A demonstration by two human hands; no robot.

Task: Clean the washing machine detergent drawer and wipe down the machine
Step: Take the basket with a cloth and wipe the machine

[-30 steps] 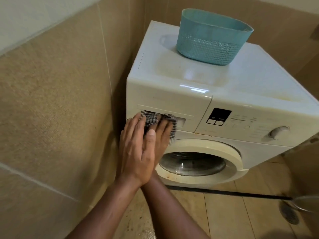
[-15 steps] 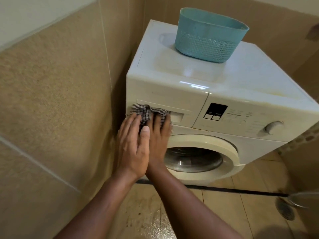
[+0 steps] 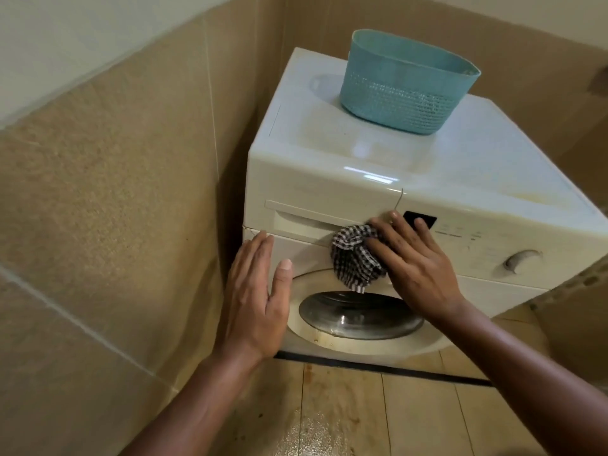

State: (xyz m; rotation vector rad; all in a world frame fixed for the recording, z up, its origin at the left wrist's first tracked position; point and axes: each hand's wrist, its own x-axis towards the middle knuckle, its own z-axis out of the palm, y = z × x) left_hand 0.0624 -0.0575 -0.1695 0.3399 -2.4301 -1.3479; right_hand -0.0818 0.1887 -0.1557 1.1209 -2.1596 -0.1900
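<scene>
Now right hand (image 3: 418, 271) presses checked cloth (image 3: 355, 258) against drawer (image 3: 316, 212); left hand (image 3: 256, 297) flat, open.

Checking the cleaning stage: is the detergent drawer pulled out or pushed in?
Pushed in: the detergent drawer front sits flush with the washing machine panel.

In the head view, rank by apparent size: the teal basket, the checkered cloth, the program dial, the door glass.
1. Teal basket
2. Door glass, partly covered by the right hand
3. Checkered cloth, bunched and partly hidden
4. Program dial
</scene>
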